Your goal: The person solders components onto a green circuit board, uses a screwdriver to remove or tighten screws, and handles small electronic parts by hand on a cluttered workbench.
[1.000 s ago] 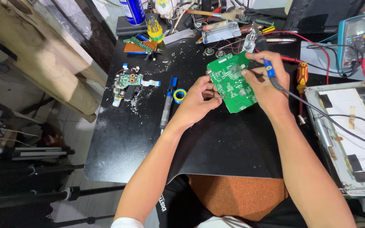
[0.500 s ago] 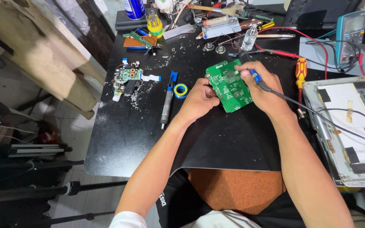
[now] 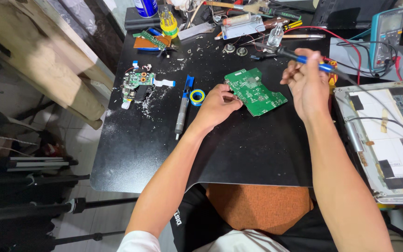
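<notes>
A green circuit board (image 3: 255,91) lies on the black work mat (image 3: 201,154). My left hand (image 3: 218,103) pinches the board's near-left edge. My right hand (image 3: 308,80) is raised to the right of the board and grips a blue-handled soldering iron (image 3: 304,58), its tip pointing left toward the back of the table and away from the board. The iron's cable runs off to the right.
A desoldering pump (image 3: 182,106) and a blue-yellow tape roll (image 3: 197,96) lie left of the board. A smaller board (image 3: 136,82) sits among debris at far left. A multimeter (image 3: 384,31) stands back right, an opened screen panel (image 3: 388,140) at right, tools along the back.
My right hand has lifted the soldering iron off the board and swung it up and to the right. My left hand still holds the board's edge.
</notes>
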